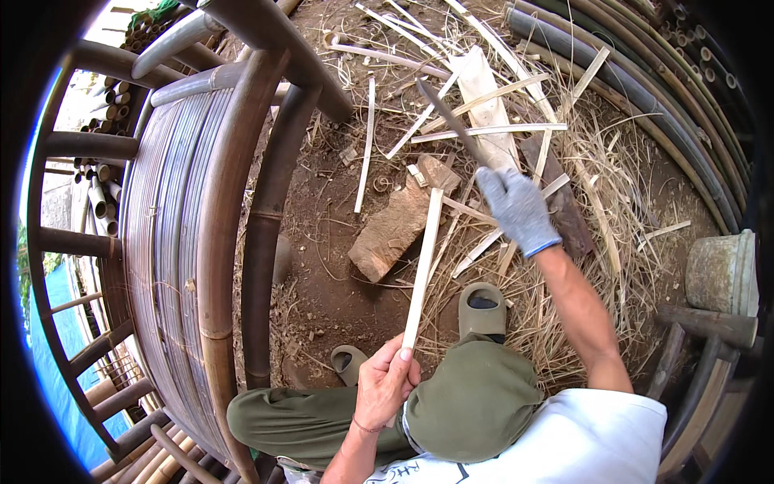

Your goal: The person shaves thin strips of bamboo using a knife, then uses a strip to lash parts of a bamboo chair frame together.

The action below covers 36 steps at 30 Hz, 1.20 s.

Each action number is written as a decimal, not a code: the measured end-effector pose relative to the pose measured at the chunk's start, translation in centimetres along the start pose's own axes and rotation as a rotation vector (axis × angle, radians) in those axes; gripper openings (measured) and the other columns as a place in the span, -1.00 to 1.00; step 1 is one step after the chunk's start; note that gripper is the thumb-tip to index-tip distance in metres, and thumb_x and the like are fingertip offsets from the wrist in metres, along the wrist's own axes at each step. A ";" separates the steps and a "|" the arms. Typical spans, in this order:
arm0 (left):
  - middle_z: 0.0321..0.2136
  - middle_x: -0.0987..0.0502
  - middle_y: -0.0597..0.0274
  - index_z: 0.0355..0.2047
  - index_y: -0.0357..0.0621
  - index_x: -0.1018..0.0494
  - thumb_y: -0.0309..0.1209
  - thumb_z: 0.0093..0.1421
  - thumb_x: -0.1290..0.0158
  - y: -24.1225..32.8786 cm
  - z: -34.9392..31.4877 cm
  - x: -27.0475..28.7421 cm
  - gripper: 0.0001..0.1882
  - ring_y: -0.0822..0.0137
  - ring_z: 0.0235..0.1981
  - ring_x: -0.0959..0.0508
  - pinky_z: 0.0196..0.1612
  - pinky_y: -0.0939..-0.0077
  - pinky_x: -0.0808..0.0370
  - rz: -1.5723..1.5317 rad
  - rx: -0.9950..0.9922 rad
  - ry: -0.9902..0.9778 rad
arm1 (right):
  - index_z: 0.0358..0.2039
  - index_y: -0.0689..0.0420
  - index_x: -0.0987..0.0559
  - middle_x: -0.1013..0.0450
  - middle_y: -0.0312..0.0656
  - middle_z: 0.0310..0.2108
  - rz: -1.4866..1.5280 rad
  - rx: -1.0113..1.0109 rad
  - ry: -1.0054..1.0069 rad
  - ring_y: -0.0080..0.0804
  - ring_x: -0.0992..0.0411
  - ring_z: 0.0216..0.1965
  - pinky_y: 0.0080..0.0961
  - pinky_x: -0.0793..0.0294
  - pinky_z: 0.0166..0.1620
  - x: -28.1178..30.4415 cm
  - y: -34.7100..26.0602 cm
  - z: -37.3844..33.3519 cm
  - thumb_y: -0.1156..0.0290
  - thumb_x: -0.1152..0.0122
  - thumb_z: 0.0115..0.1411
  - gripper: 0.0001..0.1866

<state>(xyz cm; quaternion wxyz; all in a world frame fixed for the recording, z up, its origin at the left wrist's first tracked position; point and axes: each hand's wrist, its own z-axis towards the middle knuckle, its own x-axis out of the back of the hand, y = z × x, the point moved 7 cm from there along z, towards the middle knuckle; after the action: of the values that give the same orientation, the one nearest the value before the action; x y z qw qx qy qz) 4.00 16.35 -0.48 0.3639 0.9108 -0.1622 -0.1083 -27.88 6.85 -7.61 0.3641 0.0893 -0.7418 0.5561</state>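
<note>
One pale strip [422, 274], near end clenched in the bare left hand [387, 382], long axis running forward; gloved right hand [518, 208] wraps the knife [454, 123], right of the strip's far tip, blade pointing away; wood block [393, 224] just left, contact unclear; dirt floor [313, 254] between block and bamboo bench [218, 242]

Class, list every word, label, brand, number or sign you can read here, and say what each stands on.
White shirt: dark lettering, partly cut off by the lower edge; no whole word is readable.
Knife, pale strip: no writing visible.
</note>
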 end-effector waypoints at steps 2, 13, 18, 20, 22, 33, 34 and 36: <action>-0.61 -0.45 0.40 0.18 -0.28 -0.45 -0.25 0.47 0.01 0.2 0.7 0.8 -0.59 0.66 -0.63 -0.30 -0.57 0.74 -0.22 0.056 0.028 0.063 | -0.47 0.16 -0.56 -0.43 -0.09 -0.73 -0.087 0.175 0.007 -0.23 -0.51 -0.66 -0.27 -0.47 -0.61 0.8 -0.9 -1.0 -0.24 0.01 0.38 -0.34; -0.55 -0.40 0.45 -0.11 -0.35 -0.55 -0.28 0.47 -0.01 -0.1 1.4 1.4 -0.68 0.66 -0.63 -0.26 -0.61 0.71 -0.17 0.085 -0.026 0.139 | -0.51 0.10 -0.56 -0.48 -0.02 -0.65 -0.179 0.384 -0.104 -0.03 -0.55 -0.58 -0.15 -0.52 -0.50 -2.9 -5.0 -4.6 -0.33 -0.07 0.27 -0.33; -0.55 -0.44 0.44 -0.15 -0.33 -0.58 -0.28 0.45 -0.04 -0.9 -0.9 2.0 -0.69 0.66 -0.60 -0.31 -0.59 0.72 -0.20 0.069 0.005 0.159 | -0.46 0.16 -0.60 -0.43 -0.13 -0.72 -0.001 0.074 -0.070 -0.29 -0.48 -0.68 -0.31 -0.44 -0.60 0.7 0.7 -0.1 -0.21 0.02 0.40 -0.35; -0.52 -0.45 0.42 -0.12 -0.33 -0.57 -0.27 0.45 -0.04 -1.4 1.6 3.0 -0.69 0.67 -0.61 -0.32 -0.60 0.73 -0.21 -0.085 0.028 0.134 | -0.43 0.16 -0.58 -0.44 -0.08 -0.68 0.073 0.109 -0.215 -0.23 -0.52 -0.61 -0.26 -0.46 -0.53 -1.7 -2.6 -3.1 -0.19 -0.01 0.39 -0.39; -0.53 -0.41 0.37 -0.04 -0.31 -0.57 -0.27 0.44 -0.05 0.9 3.0 2.8 -0.68 0.56 -0.56 -0.33 -0.49 0.63 -0.31 0.084 -0.110 0.175 | -0.42 0.12 -0.58 -0.46 -0.05 -0.63 0.053 0.249 -0.167 -0.14 -0.54 -0.56 -0.23 -0.49 -0.48 -1.9 -5.7 -5.8 -0.23 -0.11 0.32 -0.42; -0.50 -0.43 0.44 0.08 -0.24 -0.56 -0.31 0.45 -0.04 0.7 2.0 2.8 -0.67 0.63 -0.49 -0.36 -0.45 0.68 -0.33 0.470 -0.260 0.273 | -0.48 0.11 -0.56 -0.46 -0.10 -0.66 -0.198 0.346 -0.053 -0.11 -0.51 -0.62 -0.19 -0.50 -0.51 -3.6 -4.1 -5.0 -0.39 -0.09 0.23 -0.30; -0.52 -0.42 0.43 0.06 -0.26 -0.57 -0.28 0.44 -0.06 0.9 1.1 2.2 -0.66 0.61 -0.51 -0.36 -0.46 0.67 -0.34 0.584 -0.284 0.222 | -0.48 0.13 -0.56 -0.45 -0.13 -0.69 -0.144 0.180 -0.001 -0.19 -0.48 -0.66 -0.24 -0.48 -0.56 -1.8 -0.9 -2.8 -0.37 -0.06 0.26 -0.29; -0.54 -0.42 0.41 0.05 -0.32 -0.54 -0.27 0.42 -0.07 -2.1 -0.3 3.6 -0.63 0.52 -0.56 -0.38 -0.47 0.58 -0.38 0.153 -0.015 0.197 | -0.49 0.18 -0.56 -0.41 -0.21 -0.75 0.069 -0.131 0.086 -0.38 -0.43 -0.75 -0.37 -0.42 -0.66 1.1 3.3 0.3 -0.30 -0.04 0.34 -0.30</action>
<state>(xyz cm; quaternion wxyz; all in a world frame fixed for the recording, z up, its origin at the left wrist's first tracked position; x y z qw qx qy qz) 7.92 16.63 -2.00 0.3923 0.8991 -0.1939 0.0087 -30.52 8.12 -9.43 0.3811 0.0159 -0.7630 0.5219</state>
